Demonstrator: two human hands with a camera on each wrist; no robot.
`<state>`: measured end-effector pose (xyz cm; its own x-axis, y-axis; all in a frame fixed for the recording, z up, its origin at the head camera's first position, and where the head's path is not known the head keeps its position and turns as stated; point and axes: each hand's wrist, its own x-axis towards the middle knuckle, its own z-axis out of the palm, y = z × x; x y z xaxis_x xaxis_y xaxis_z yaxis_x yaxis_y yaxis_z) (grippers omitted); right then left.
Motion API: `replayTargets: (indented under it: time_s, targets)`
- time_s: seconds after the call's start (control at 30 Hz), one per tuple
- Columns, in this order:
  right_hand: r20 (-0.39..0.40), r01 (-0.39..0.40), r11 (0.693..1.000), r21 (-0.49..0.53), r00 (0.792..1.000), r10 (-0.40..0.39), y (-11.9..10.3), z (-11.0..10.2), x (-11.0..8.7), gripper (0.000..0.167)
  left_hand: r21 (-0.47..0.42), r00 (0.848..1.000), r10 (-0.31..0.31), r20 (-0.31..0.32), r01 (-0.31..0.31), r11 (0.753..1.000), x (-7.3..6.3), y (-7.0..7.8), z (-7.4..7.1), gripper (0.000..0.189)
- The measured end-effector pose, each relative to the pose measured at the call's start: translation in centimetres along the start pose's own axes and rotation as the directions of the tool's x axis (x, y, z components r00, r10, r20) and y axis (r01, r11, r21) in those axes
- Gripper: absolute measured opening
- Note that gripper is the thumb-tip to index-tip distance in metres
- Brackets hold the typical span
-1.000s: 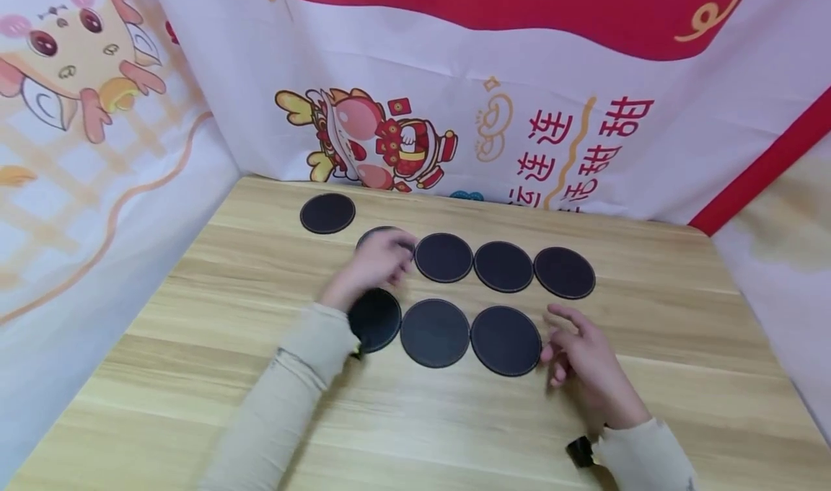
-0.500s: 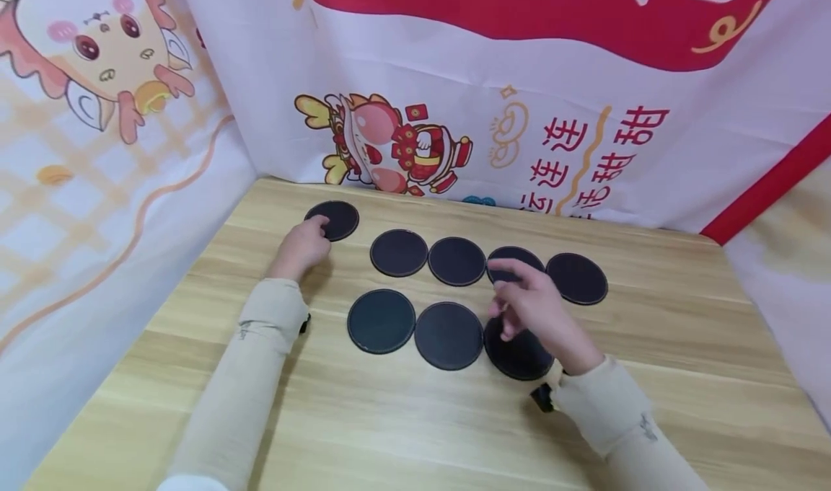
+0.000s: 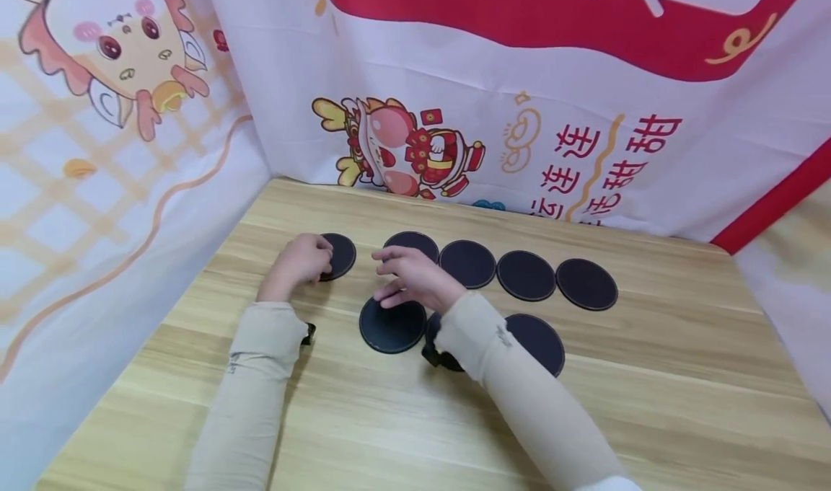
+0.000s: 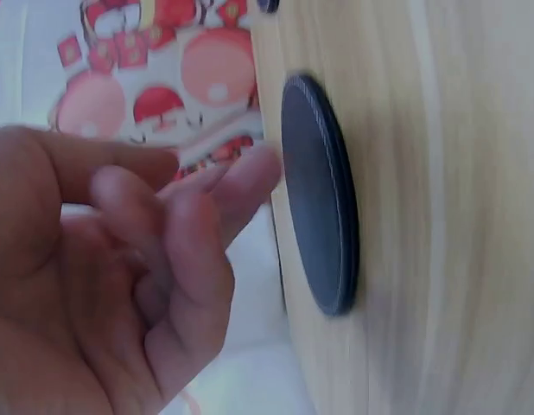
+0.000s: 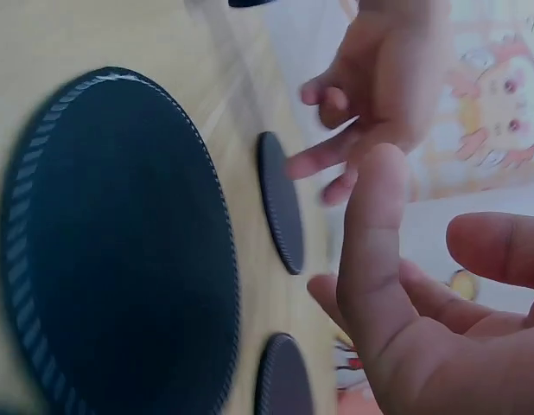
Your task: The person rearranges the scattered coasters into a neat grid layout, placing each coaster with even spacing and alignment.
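Observation:
A round black coaster [image 3: 341,256] with a stitched edge lies flat at the left of the wooden table. My left hand [image 3: 301,264] is at its left side, one extended fingertip right at the edge. Seen in the left wrist view, the other fingers bend loosely beside that coaster [image 4: 319,199] and grip nothing. My right hand [image 3: 418,278], fingers loosely spread and holding nothing, hovers between the two coaster rows. Below it sits the left coaster of the near row [image 3: 389,332], large in the right wrist view. My right wrist partly covers the middle near coaster [image 3: 448,361].
Several matching coasters form a far row, with one [image 3: 467,264] in its middle and one [image 3: 586,284] at its right end. Another near-row coaster [image 3: 537,343] lies right of my forearm. Printed cloth [image 3: 415,65] hangs behind the table [image 3: 682,376] and along its left.
My left hand went from the far row to the leftmost coaster, which has slid toward me. My right hand has swept left across the rows. The head view has shifted slightly.

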<state>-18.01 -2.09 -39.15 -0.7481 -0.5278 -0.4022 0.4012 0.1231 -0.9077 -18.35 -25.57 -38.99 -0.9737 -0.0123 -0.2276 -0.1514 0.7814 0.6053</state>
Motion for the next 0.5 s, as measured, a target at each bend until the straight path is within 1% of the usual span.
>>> replayTargets:
  time_s: [0.07, 0.1, 0.17, 0.27, 0.33, 0.4, 0.5]
  targets:
    - [0.004, -0.031, 0.999, 0.043, 1.0, 0.031, -0.1, 0.6, 1.7, 0.05, -0.017, 0.998, -0.02, -0.058, 0.019, 1.0, 0.3, -0.5, -0.4, 0.045]
    - [0.0, -0.042, 0.998, 0.052, 0.999, 0.042, -0.1, 0.9, 2.4, 0.053, 0.003, 0.996, -0.03, -0.09, 0.031, 1.0, 0.4, -0.8, -0.5, 0.047]
    - [-0.008, -0.056, 0.997, 0.045, 0.998, 0.057, -0.1, 1.6, 3.6, 0.057, 0.041, 0.991, -0.059, -0.122, 0.065, 0.997, 0.8, -1.4, -0.7, 0.052]
    - [-0.021, -0.066, 0.998, 0.016, 0.998, 0.066, -0.2, 2.8, 4.8, 0.059, 0.061, 0.992, -0.089, -0.087, 0.094, 0.994, 1.2, -2.3, -0.7, 0.057]
    - [-0.023, -0.067, 0.998, -0.004, 0.997, 0.067, -0.4, 3.5, 5.2, 0.061, 0.051, 0.993, -0.094, -0.073, 0.098, 0.994, 1.4, -2.5, -0.5, 0.06]
    - [-0.03, -0.069, 0.998, -0.012, 0.997, 0.068, -0.5, 4.1, 5.5, 0.062, 0.036, 0.993, -0.089, -0.075, 0.092, 0.995, 1.5, -2.6, -0.3, 0.062]
    - [-0.048, -0.07, 0.998, 0.007, 0.996, 0.07, -0.7, 4.7, 5.8, 0.062, 0.017, 0.99, -0.086, -0.11, 0.089, 0.996, 1.7, -2.7, -0.2, 0.062]
